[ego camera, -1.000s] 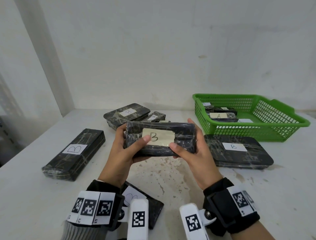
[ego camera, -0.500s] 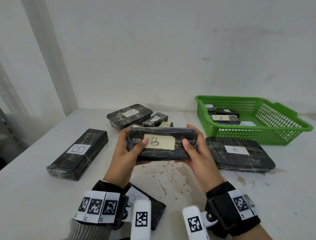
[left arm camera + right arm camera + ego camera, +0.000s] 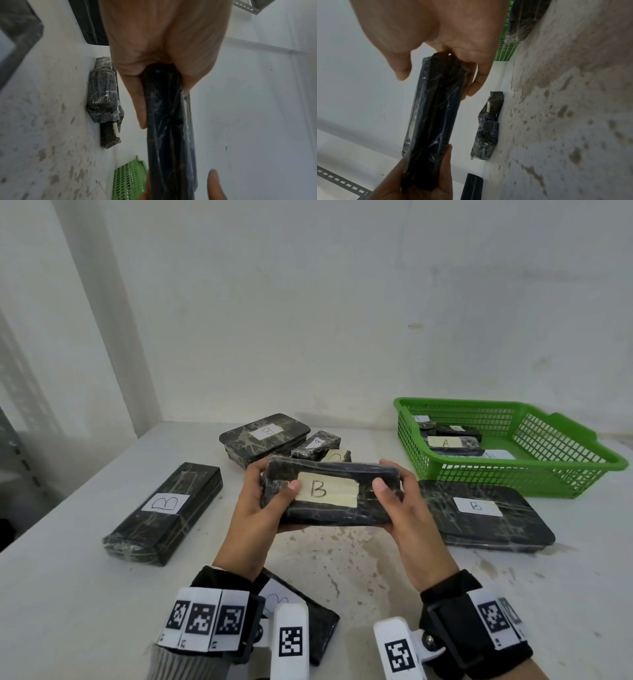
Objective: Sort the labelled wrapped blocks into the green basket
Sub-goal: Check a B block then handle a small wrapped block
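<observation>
A black wrapped block [image 3: 329, 494] with a tape label "B" is held level above the table's middle, label facing me. My left hand [image 3: 263, 501] grips its left end, thumb on the front face. My right hand [image 3: 397, 501] grips its right end the same way. The block [image 3: 169, 135] runs lengthwise out of my palm in the left wrist view, and the same block [image 3: 433, 115] shows edge-on in the right wrist view. The green basket [image 3: 565, 474] stands at the back right, with several labelled blocks [image 3: 448, 443] inside.
More wrapped blocks lie on the white table: a long "B" block [image 3: 164, 511] at left, a flat "B" block [image 3: 479, 515] before the basket, a flat block [image 3: 267, 436] and two small ones [image 3: 318, 445] behind my hands, one [image 3: 308, 618] under my left wrist. A wall stands behind.
Both hands have kept their grip on the "B" block and tilted its label a little more toward me. Nothing on the table moved.
</observation>
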Available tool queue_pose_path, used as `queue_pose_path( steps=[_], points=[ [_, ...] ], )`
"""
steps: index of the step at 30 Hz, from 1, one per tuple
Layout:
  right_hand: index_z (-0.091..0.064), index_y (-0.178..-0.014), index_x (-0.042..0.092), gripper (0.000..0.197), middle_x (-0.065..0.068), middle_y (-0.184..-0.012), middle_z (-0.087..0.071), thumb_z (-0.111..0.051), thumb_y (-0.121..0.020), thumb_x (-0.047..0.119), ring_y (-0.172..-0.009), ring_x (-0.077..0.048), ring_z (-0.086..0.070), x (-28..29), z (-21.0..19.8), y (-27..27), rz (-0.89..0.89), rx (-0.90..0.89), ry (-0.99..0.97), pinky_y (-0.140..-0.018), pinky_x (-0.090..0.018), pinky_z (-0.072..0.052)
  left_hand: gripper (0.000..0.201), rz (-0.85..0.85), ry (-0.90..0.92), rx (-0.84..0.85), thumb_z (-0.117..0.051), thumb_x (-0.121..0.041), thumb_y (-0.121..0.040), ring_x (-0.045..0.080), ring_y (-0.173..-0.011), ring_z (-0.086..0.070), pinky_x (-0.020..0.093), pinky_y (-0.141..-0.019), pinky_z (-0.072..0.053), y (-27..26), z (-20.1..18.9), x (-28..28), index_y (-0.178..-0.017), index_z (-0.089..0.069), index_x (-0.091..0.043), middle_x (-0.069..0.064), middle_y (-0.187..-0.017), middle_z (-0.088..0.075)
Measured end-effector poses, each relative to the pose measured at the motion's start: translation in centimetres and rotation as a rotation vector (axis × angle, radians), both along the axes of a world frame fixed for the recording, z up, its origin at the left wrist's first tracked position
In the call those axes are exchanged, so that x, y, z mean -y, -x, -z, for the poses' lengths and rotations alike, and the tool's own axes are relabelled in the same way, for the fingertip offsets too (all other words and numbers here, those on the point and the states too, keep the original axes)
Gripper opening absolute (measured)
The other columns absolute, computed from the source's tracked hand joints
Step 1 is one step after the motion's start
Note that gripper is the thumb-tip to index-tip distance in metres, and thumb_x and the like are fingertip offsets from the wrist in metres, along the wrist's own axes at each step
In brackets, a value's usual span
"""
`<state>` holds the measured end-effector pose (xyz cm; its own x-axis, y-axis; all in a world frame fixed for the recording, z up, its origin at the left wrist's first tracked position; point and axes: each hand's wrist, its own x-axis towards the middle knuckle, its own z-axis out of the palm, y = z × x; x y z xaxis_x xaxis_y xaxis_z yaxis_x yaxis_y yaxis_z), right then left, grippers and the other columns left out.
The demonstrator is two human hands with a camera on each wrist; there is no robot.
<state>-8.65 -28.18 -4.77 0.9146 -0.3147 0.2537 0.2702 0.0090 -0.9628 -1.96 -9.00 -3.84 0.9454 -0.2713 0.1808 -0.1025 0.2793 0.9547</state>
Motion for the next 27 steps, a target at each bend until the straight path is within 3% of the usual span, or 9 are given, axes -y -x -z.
queue_pose_path(
  steps=[4, 7, 11, 14, 18, 21, 27],
  points=[
    [-0.054, -0.116, 0.025, 0.049, -0.004, -0.115, -0.067, -0.072, -0.072, 0.035, -0.107, -0.014, -0.065, 0.2, 0.0, 0.0, 0.115, 0.041, 0.048, -0.096, -0.031, -0.052, 0.056, 0.050, 0.002, 0.004, -0.070, -0.028, -0.075, 0.026, -0.098, -0.071, 0.038, -0.073, -0.060, 0.5, -0.2, 0.2, -0.127, -0.051, -0.023, 0.007, -0.114, -0.069],
    [-0.054, -0.114, 0.023, 0.046, -0.005, -0.113, -0.069, -0.072, -0.072, 0.030, -0.105, -0.016, -0.067, 0.5, -0.1, 0.1, 0.098, 0.055, 0.036, -0.087, -0.026, -0.053, 0.038, 0.029, 0.022, 0.018, -0.065, -0.013, -0.086, 0.022, -0.093, -0.072, 0.033, -0.068, -0.060, 0.5, -0.1, 0.5, -0.121, -0.056, -0.025, 0.006, -0.111, -0.069],
    [-0.055, -0.115, 0.024, 0.052, 0.002, -0.107, -0.069, -0.075, -0.068, 0.033, -0.099, -0.009, -0.067, 0.3, -0.6, 0.3, 0.056, 0.069, 0.005, -0.083, -0.022, -0.054, 0.037, 0.018, 0.011, 0.022, -0.061, -0.010, -0.092, 0.024, -0.096, -0.071, 0.035, -0.069, -0.060, 0.3, -0.1, 0.4, -0.126, -0.054, -0.019, 0.011, -0.118, -0.067],
    [-0.052, -0.117, 0.024, 0.063, 0.000, -0.111, -0.067, -0.078, -0.062, 0.040, -0.102, -0.008, -0.065, 0.0, -0.8, 0.4, 0.058, 0.071, -0.002, -0.089, -0.025, -0.052, 0.051, 0.040, 0.019, 0.029, -0.068, -0.022, -0.083, 0.026, -0.095, -0.072, 0.038, -0.074, -0.060, 0.5, -0.4, 0.3, -0.131, -0.051, -0.018, 0.010, -0.117, -0.068],
    [-0.050, -0.110, 0.021, 0.054, 0.000, -0.104, -0.065, -0.077, -0.066, 0.036, -0.093, -0.003, -0.064, -0.2, -1.0, 0.6, 0.133, 0.114, 0.061, -0.084, -0.020, -0.051, 0.057, 0.064, 0.026, 0.064, -0.078, -0.028, -0.078, 0.026, -0.100, -0.070, 0.037, -0.075, -0.060, 1.1, -0.8, 0.5, -0.129, -0.054, -0.020, 0.006, -0.115, -0.069],
    [-0.050, -0.108, 0.020, 0.047, 0.001, -0.103, -0.064, -0.075, -0.070, 0.030, -0.088, 0.003, -0.063, -0.2, -1.2, 0.7, 0.137, 0.143, 0.066, -0.079, -0.012, -0.048, 0.053, 0.004, 0.043, 0.112, -0.069, -0.025, -0.077, 0.028, -0.105, -0.068, 0.036, -0.079, -0.060, 1.3, -0.6, 0.9, -0.127, -0.055, -0.017, 0.007, -0.114, -0.069],
    [-0.050, -0.109, 0.024, 0.047, 0.002, -0.104, -0.065, -0.073, -0.068, 0.033, -0.091, 0.001, -0.065, -0.3, -1.7, 1.1, 0.067, 0.129, 0.025, -0.076, -0.014, -0.053, 0.057, 0.018, 0.088, 0.073, -0.077, -0.019, -0.077, 0.030, -0.106, -0.068, 0.033, -0.075, -0.059, 0.9, -0.5, 0.6, -0.129, -0.054, -0.017, 0.011, -0.118, -0.067]
  ],
)
